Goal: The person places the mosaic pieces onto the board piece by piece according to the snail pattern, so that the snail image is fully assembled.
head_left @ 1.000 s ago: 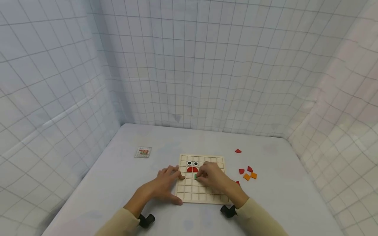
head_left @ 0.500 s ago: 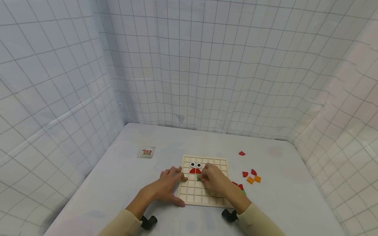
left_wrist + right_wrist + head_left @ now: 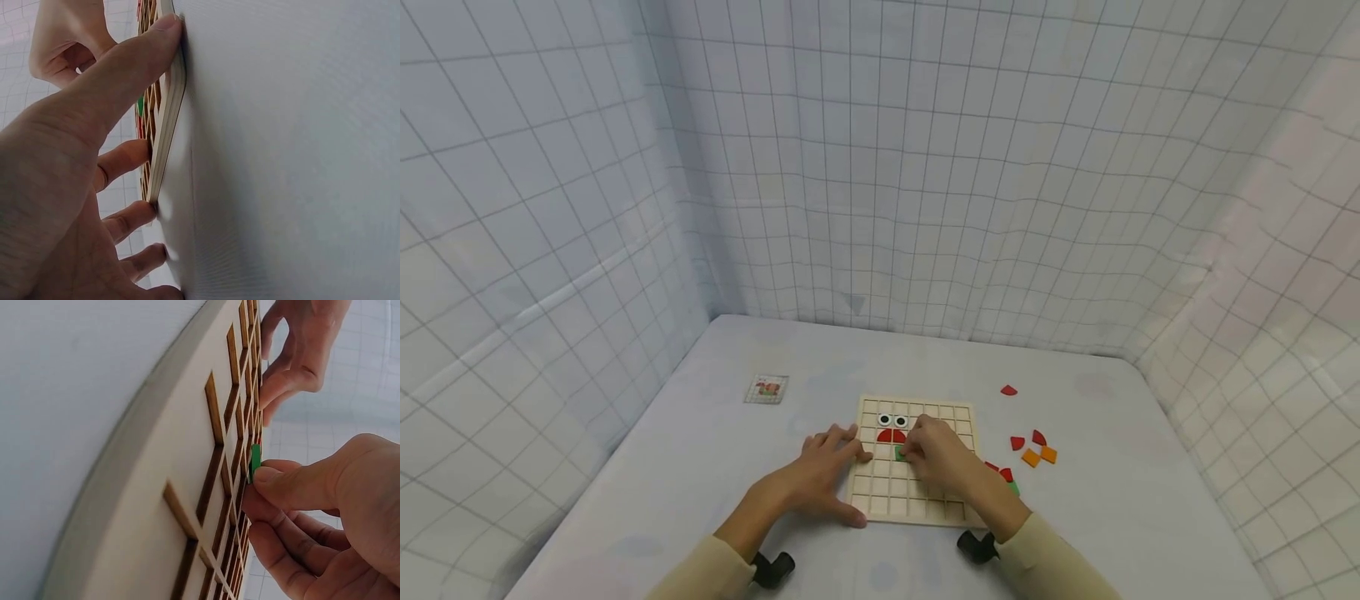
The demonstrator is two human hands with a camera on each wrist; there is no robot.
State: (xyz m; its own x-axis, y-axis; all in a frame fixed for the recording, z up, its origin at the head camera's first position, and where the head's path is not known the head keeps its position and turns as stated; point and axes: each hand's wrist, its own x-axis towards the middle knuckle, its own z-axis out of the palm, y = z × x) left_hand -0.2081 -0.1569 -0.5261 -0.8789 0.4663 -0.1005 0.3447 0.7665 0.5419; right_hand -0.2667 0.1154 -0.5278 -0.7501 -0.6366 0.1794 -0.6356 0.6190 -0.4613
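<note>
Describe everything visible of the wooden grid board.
The wooden grid board looks pale and flat, with a layered-looking side and square, brown-walled cells. It lies on the table. Toward its far left sit two eye tiles, with two red quarter-circle tiles just nearer. The left hand touches its left side. The right hand covers part of it, its grip pinching a green tile; whether that is seated is unclear.

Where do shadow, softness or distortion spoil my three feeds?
Head: light looks fairly even across the white tabletop, but the picture card is too small and soft to read finely. Left wrist: a diffuse shadow darkens the tabletop beside the wooden grid board. Right wrist: the board's near rim looks bowed and soft, while the green tile shows clearly enough.
</note>
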